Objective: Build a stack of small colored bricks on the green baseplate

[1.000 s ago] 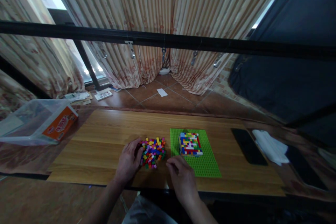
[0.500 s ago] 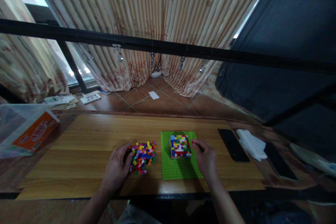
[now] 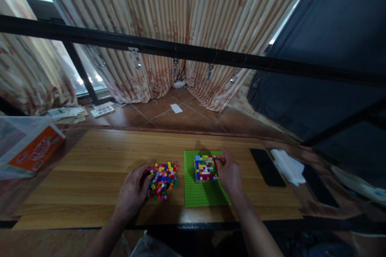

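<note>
On the green studded baseplate stands a squarish block of multicoloured toy bricks, its top a patchwork of colours. My right hand is at the block's right edge, thumb and fingers pinched at what looks like a small red brick; the fingertips partly cover that edge. To the left, a loose pile of small coloured bricks lies on the wooden table. My left hand rests along the pile's left side, fingers curved and apart from the thumb, with no brick visibly held.
A dark phone-like slab lies on the table's right, near a white packet and another dark slab. At the left stands a clear plastic box with an orange label. A black rail crosses in front of the curtains.
My right hand has moved left, from beside the brick block onto its right edge. My left hand stays by the pile. The view has shifted slightly.
</note>
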A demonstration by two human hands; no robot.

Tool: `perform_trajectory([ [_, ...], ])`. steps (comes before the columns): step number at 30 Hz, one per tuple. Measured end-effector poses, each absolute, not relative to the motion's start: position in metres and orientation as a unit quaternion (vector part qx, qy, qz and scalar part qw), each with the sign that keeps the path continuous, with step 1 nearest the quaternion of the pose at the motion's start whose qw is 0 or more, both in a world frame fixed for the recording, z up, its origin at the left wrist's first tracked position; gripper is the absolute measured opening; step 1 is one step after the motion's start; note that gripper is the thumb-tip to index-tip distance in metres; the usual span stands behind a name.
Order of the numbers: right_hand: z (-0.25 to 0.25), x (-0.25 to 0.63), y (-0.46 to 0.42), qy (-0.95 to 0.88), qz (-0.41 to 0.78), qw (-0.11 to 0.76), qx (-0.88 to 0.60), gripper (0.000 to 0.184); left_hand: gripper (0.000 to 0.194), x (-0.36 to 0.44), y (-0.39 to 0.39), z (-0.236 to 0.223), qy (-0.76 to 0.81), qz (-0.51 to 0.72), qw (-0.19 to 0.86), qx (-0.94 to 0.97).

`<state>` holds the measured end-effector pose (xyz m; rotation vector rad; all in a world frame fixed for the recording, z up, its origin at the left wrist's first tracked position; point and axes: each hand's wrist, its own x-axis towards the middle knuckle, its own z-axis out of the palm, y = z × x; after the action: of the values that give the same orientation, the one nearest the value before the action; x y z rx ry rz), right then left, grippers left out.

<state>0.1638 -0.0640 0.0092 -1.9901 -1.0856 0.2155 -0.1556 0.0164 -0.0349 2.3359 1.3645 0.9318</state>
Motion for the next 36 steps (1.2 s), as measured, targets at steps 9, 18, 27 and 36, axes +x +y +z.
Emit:
perform_trajectory([
  [9,0.004,0.16,-0.064,-0.422,0.101,0.461,-0.774,0.047,0.035,-0.154,0.015,-0.03,0.476,0.313,0.14,0.81],
  [18,-0.005,0.17,-0.065,-0.35,0.129,0.536,-0.757,0.052,0.038,-0.154,0.014,-0.031,0.481,0.304,0.153,0.808],
  [27,-0.013,0.173,-0.047,-0.305,0.206,0.583,-0.724,0.04,0.037,-0.155,0.014,-0.031,0.482,0.3,0.17,0.805],
  [36,-0.019,0.168,-0.045,-0.273,0.215,0.629,-0.695,0.033,0.036,-0.156,0.015,-0.034,0.478,0.299,0.157,0.811],
])
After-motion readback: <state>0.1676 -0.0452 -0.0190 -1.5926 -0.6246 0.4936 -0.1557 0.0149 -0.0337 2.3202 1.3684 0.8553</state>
